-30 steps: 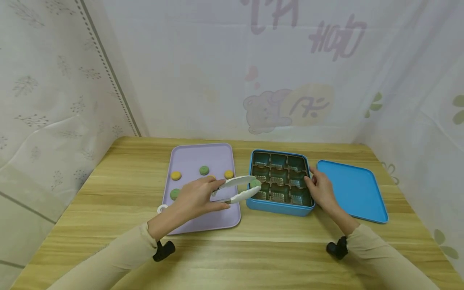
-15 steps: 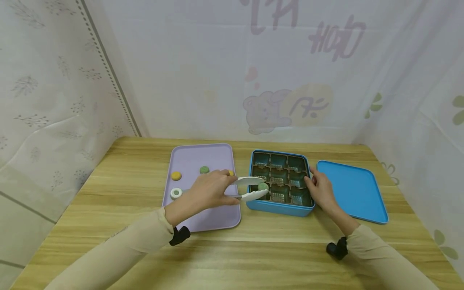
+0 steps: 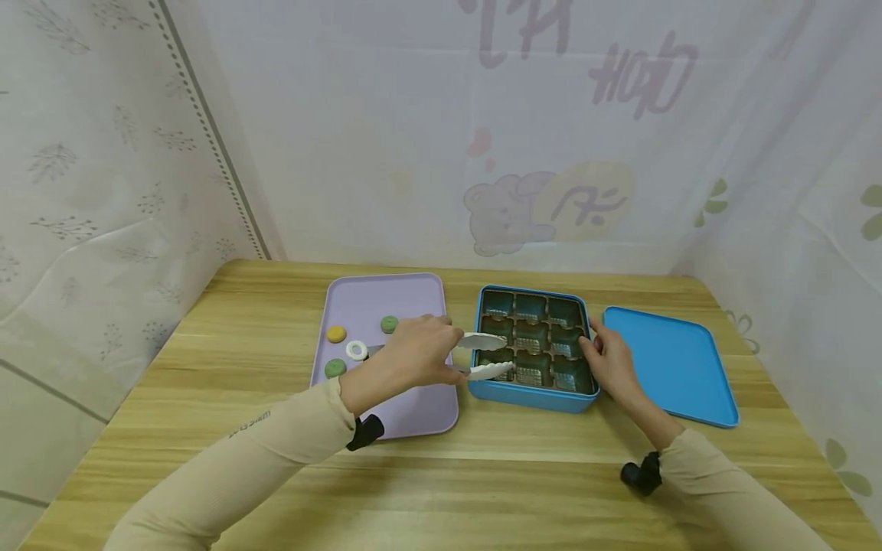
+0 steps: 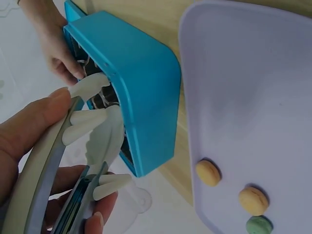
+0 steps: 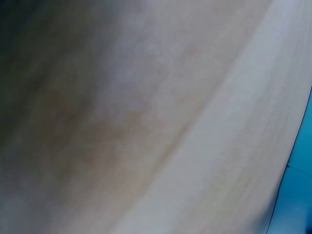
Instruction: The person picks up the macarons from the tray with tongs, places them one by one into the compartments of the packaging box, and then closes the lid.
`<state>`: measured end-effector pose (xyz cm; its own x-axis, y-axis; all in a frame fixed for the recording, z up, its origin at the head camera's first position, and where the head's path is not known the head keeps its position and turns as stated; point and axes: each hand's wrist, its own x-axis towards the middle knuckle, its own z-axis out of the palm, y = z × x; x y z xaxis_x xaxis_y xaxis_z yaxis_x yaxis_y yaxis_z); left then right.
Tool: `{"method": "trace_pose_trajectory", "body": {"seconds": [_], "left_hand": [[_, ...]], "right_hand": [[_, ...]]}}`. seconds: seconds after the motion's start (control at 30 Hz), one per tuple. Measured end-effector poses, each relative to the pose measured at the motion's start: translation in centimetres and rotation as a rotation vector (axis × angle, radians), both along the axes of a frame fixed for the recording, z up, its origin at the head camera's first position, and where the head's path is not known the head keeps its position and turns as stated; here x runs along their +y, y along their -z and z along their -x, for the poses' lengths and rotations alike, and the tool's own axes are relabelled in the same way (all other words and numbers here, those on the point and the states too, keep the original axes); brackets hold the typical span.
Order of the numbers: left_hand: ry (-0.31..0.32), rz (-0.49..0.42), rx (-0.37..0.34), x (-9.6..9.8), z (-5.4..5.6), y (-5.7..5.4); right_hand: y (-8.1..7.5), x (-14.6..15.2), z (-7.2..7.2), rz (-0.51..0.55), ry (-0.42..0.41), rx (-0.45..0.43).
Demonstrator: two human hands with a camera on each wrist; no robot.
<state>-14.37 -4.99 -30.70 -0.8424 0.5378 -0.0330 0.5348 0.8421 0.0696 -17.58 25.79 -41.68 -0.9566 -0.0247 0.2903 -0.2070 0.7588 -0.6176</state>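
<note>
My left hand (image 3: 413,352) grips a pair of tongs (image 3: 491,372) with white scalloped tips. Those tips stand apart over the near-left compartment of a blue box (image 3: 530,398), whose dark insert has several square compartments. No macaron shows between the tips; whether one lies below them I cannot tell. My right hand (image 3: 609,360) holds the box's right rim, thumb at the edge. In the left wrist view the tongs (image 4: 44,165) cross the box's opening. The right wrist view shows mostly blurred skin and tabletop, with a strip of blue (image 5: 297,180) at its right edge.
Left of the box lies a lilac tray (image 3: 386,291) with a yellow macaron (image 3: 336,334) and green macarons (image 3: 389,324) in sight; my left forearm covers part of it. A blue lid (image 3: 671,363) lies right of the box on the wooden table (image 3: 524,490).
My left hand has moved right with the tongs, further over the box. The green macaron seen between the tips earlier is no longer visible there. My right hand stays put.
</note>
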Motion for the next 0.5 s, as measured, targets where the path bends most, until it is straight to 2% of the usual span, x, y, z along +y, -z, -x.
{"method": "trace_pose_trajectory", "body": {"seconds": [0.1, 0.27, 0.5], "left_hand": [[0.003, -0.017, 0.006, -0.2, -0.1, 0.3], [0.006, -0.103, 0.017, -1.1, -0.4, 1.2], [-0.083, -0.222, 0.034, -3.9, -1.9, 2.5]], "right_hand": [[0.1, 0.1, 0.0, -0.002, 0.000, 0.009], [0.2, 0.1, 0.0, -0.009, -0.005, 0.012], [0.0, 0.1, 0.0, -0.012, 0.000, 0.007]]}}
